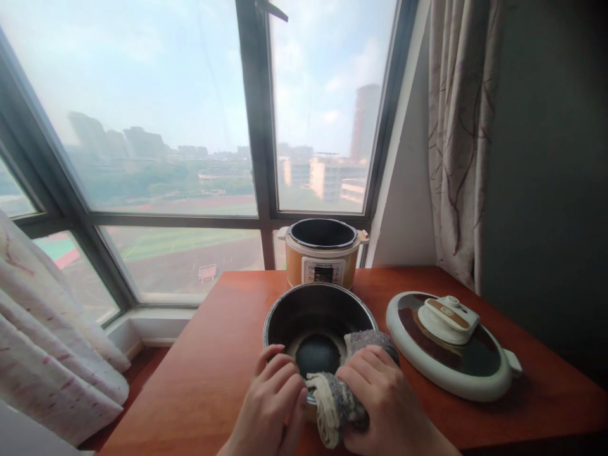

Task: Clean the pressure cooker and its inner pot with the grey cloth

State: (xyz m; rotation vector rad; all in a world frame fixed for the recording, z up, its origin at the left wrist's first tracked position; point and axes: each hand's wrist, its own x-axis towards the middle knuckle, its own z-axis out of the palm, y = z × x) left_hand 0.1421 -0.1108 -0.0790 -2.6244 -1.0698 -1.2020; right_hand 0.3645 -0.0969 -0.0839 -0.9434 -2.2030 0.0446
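A dark inner pot (319, 313) with a pale rim rests near the front of the table, its inside facing me. Curled over its near left rim, the fingers of my left hand (277, 396) grip it. My right hand (377, 396) is closed around a grey and cream cloth (332, 399), bunched over the near right rim. Part of the cloth sticks out beyond my knuckles, and its palm side is hidden. Behind the pot stands the cooker body (297, 266), a tan and white electric pressure cooker with a front panel, its top uncovered.
To the right, a round white-rimmed cooker lid (403, 335) lies with its handle up on the reddish-brown table (190, 380). Large windows (166, 95) rise behind the table. Curtains hang at the left (42, 342) and right (458, 139).
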